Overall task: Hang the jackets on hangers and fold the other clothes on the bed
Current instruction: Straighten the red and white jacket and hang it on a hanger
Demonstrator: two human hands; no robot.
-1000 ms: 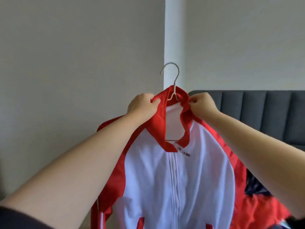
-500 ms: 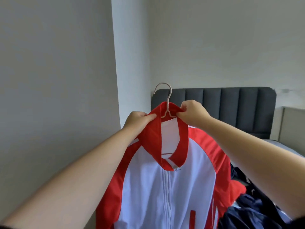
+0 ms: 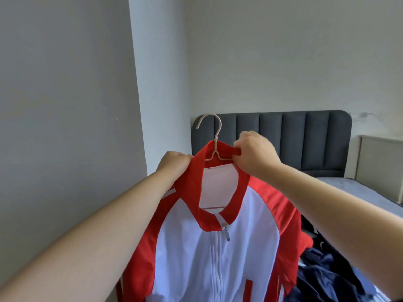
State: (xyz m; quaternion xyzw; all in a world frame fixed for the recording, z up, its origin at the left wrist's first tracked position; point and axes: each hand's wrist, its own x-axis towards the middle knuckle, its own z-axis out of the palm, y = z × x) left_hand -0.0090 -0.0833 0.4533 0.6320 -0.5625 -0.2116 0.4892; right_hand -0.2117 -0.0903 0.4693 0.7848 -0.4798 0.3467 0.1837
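Observation:
A red and white zip jacket (image 3: 218, 247) hangs in front of me on a pale wire hanger (image 3: 214, 136), whose hook sticks up above the red collar. My left hand (image 3: 174, 163) pinches the left side of the collar. My right hand (image 3: 255, 152) grips the right side of the collar together with the hanger's shoulder. The zip is closed up to just below the collar. The jacket's lower part runs out of the frame.
A bed with a dark grey padded headboard (image 3: 283, 136) stands behind the jacket. Dark navy clothes (image 3: 327, 275) lie heaped on the mattress (image 3: 359, 192) at the lower right. A wall corner (image 3: 159, 83) rises on the left, a beige cabinet (image 3: 381, 164) at the far right.
My view has swung right, so the headboard and bed now show more fully. Both hands kept hold of the collar, with my right hand shifting closer onto the hanger.

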